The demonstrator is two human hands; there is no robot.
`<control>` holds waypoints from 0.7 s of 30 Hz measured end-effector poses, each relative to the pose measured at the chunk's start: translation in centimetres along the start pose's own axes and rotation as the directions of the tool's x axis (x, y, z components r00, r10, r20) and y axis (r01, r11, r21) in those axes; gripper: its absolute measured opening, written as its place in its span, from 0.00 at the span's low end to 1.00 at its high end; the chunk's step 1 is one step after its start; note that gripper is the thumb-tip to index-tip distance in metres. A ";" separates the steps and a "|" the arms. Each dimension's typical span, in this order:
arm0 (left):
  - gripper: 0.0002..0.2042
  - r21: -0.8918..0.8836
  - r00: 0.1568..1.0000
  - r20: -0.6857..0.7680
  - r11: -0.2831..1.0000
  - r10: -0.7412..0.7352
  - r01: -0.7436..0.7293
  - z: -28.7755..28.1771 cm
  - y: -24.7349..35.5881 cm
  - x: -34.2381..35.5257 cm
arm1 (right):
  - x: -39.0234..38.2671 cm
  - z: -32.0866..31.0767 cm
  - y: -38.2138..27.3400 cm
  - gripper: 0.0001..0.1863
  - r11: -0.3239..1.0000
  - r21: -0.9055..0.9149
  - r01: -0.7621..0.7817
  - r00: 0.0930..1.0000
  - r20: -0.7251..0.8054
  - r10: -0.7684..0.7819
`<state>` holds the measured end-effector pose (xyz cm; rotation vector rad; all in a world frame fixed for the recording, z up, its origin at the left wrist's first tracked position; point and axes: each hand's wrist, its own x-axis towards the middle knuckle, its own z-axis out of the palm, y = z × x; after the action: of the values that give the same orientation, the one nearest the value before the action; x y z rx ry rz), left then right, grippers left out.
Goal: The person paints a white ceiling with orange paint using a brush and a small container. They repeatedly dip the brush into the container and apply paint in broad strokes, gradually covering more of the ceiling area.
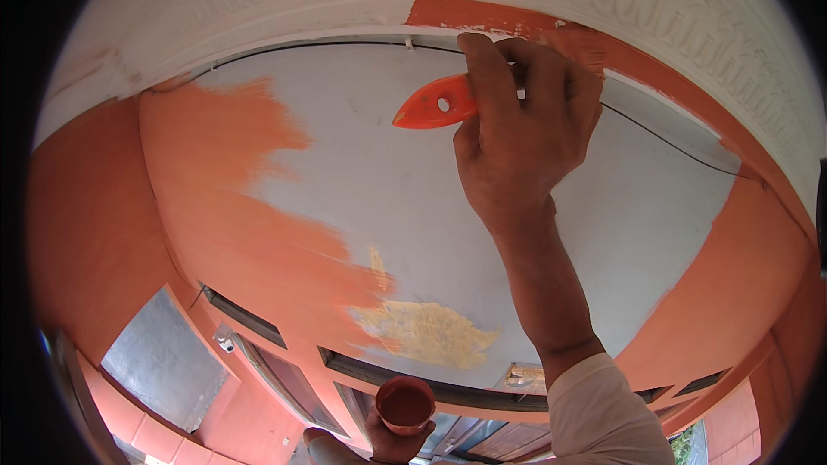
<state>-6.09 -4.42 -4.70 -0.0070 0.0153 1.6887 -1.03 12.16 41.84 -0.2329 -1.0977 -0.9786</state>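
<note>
Paintbrush (pixel 426 110) in right hand (pixel 530 129)

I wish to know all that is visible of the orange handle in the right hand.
The orange handle looks like a paintbrush's, smooth, perhaps of plastic or painted wood. It narrows to a point at the free end, and a hole goes through it. It points left and a little downward, in front of the grey wall area. The right hand grips it with its fingers, which hide the rest, so its other end and whatever that touches cannot be seen.
</note>
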 end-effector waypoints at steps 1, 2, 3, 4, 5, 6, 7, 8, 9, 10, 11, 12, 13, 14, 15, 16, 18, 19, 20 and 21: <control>0.33 -0.003 1.000 0.009 1.000 0.001 -0.001 0.0 0.0 0.1 | 0.1 0.1 -0.2 0.28 1.000 0.009 0.000 1.000 0.002 0.000; 0.33 0.000 1.000 0.013 1.000 0.004 -0.004 0.1 0.0 -0.1 | 0.2 0.2 -0.5 0.28 1.000 0.019 -0.003 1.000 0.007 0.003; 0.33 0.001 1.000 0.012 1.000 0.005 -0.006 0.2 0.0 -0.1 | 0.2 0.4 -0.7 0.28 1.000 0.024 0.000 1.000 -0.006 0.000; 0.33 0.003 1.000 0.010 1.000 0.006 -0.006 0.2 0.0 -0.1 | 0.3 0.7 -0.8 0.28 1.000 0.029 0.004 1.000 -0.018 -0.004; 0.33 0.003 1.000 0.004 1.000 0.012 -0.012 0.3 0.1 -0.2 | 0.4 1.0 -1.1 0.27 0.999 0.039 0.006 0.999 -0.032 -0.004; 0.33 0.007 1.000 -0.002 1.000 0.017 -0.017 0.4 0.2 -0.3 | 0.4 1.2 -1.4 0.27 0.999 0.044 0.003 1.000 -0.027 -0.002; 0.33 0.012 1.000 -0.008 1.000 0.022 -0.022 0.5 0.3 -0.4 | 0.4 1.4 -1.7 0.27 0.999 0.050 0.001 1.000 -0.023 0.001; 0.32 0.021 1.000 -0.013 0.999 0.025 -0.025 0.7 0.4 -0.5 | 0.4 1.5 -2.0 0.27 0.998 0.055 -0.002 1.000 -0.018 0.003; 0.32 0.029 0.999 -0.019 0.999 0.029 -0.029 0.8 0.5 -0.6 | 0.4 1.7 -2.3 0.26 0.998 0.065 -0.008 1.000 -0.021 0.009; 0.32 0.023 1.000 -0.014 0.999 0.026 -0.025 0.8 0.5 -0.5 | 0.5 1.9 -2.6 0.26 0.997 0.072 -0.010 1.000 -0.023 0.012; 0.32 0.018 1.000 -0.009 1.000 0.021 -0.020 0.9 0.6 -0.5 | 0.5 2.0 -2.8 0.26 0.997 0.077 -0.013 1.000 -0.025 0.015; 0.32 0.013 1.000 -0.005 1.000 0.016 -0.016 0.9 0.6 -0.4 | 0.5 2.0 -3.0 0.25 0.996 0.083 -0.017 1.000 -0.014 0.019; 0.32 0.007 1.000 -0.009 1.000 0.014 -0.014 0.8 0.7 -0.4 | 0.5 2.0 -3.2 0.25 0.996 0.088 -0.023 1.000 -0.002 0.023; 0.32 0.000 1.000 -0.013 1.000 0.012 -0.012 0.7 0.8 -0.3 | 0.4 2.1 -3.5 0.25 0.995 0.096 -0.027 1.000 0.009 0.026; 0.32 -0.008 1.000 -0.017 1.000 0.012 -0.012 0.5 0.9 -0.3 | 0.3 2.5 -3.7 0.24 0.995 0.095 -0.017 1.000 -0.016 0.019; 0.32 -0.006 1.000 -0.013 1.000 0.022 -0.022 0.3 0.9 -0.3 | 0.2 3.0 -3.8 0.24 0.995 0.095 -0.008 0.999 -0.040 0.012; 0.32 0.002 0.998 0.006 0.998 0.055 -0.055 0.2 1.0 -0.6 | 0.8 3.2 -4.4 0.23 0.994 0.105 0.000 0.997 -0.079 0.008; 0.32 -0.003 0.998 0.006 0.998 0.061 -0.061 -0.1 1.1 -0.7 | 1.0 3.2 -4.8 0.23 0.994 0.113 -0.001 0.996 -0.085 0.011; 0.32 -0.011 0.998 0.001 0.998 0.055 -0.055 -0.3 1.2 -0.6 | 1.0 3.4 -4.9 0.20 0.992 0.127 0.003 0.996 -0.090 0.009; 0.32 -0.013 0.998 -0.003 0.998 0.057 -0.057 -0.5 1.1 -0.5 | 0.9 3.7 -5.0 0.18 0.990 0.142 0.006 0.995 -0.096 0.007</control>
<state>-7.17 -5.05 -5.20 -0.0183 0.0064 1.7454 -7.09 10.93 42.92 -0.0695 -1.0736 -0.8976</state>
